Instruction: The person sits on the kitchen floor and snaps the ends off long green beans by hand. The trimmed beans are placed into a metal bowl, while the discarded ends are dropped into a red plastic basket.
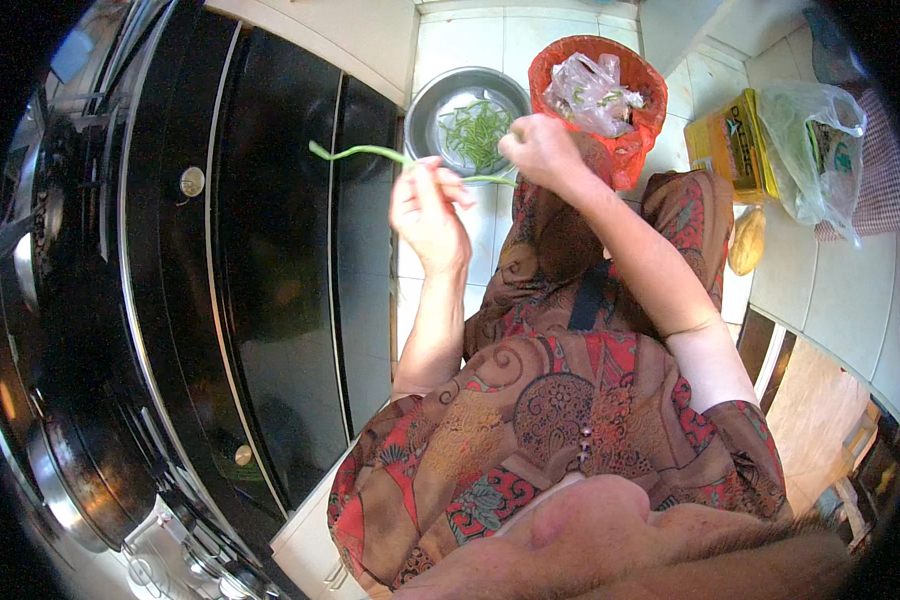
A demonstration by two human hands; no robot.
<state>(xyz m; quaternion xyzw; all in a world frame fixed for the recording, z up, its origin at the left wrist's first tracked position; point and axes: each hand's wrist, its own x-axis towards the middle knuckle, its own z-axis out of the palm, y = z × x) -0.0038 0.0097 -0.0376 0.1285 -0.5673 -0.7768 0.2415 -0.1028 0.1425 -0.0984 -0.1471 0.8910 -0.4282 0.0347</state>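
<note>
A long green bean [367, 150] is pinched in the fingers of my left hand [427, 210], in front of the metal basin. One end sticks out to the left and the other to the right, towards my other wrist. My right hand [544, 150] has its fingers curled between the basin and the red-lined bin; whether a small piece is in them is hidden. Short cut lengths of green bean [478, 131] lie inside the round metal basin [422, 154] on the tiled floor.
A red-lined bin [658, 97] beside the basin holds a crumpled plastic bag [585, 86] with green scraps. To the right are a yellow box [727, 146], a clear plastic bag [817, 157] and a yellowish oblong fruit or vegetable [748, 241]. A black stove front [277, 247] borders the left.
</note>
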